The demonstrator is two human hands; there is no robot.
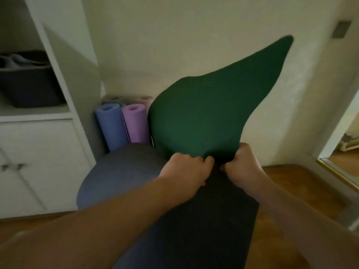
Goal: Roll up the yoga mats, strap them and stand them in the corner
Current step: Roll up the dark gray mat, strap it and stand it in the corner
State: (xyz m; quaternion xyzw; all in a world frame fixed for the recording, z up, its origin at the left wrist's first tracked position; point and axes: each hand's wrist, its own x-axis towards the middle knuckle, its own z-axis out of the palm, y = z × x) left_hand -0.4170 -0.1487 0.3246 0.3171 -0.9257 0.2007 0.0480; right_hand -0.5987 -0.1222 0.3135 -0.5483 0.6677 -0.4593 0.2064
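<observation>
- We see both hands side by side, almost touching, at the fold of the green mat [204, 113]: the left hand [184, 171] and the right hand [242, 164], fingers closed and pinching the mat's edge.
- From our fingers the lifted green flap rises up and away toward the wall, its far corner pointing up and right; the rest of the mat runs back toward us along the floor [291, 183], so its long axis lies away-and-toward us.
- Neither hand is clearly nearer; both sit at the same line, so we judge the roll starts evenly from here.
- It lies over a grey-blue mat [116, 177].
- Rolled mats already stand in the corner: a blue roll [111, 125], a purple roll [136, 123].
- We read no brand, label or writing anywhere.
</observation>
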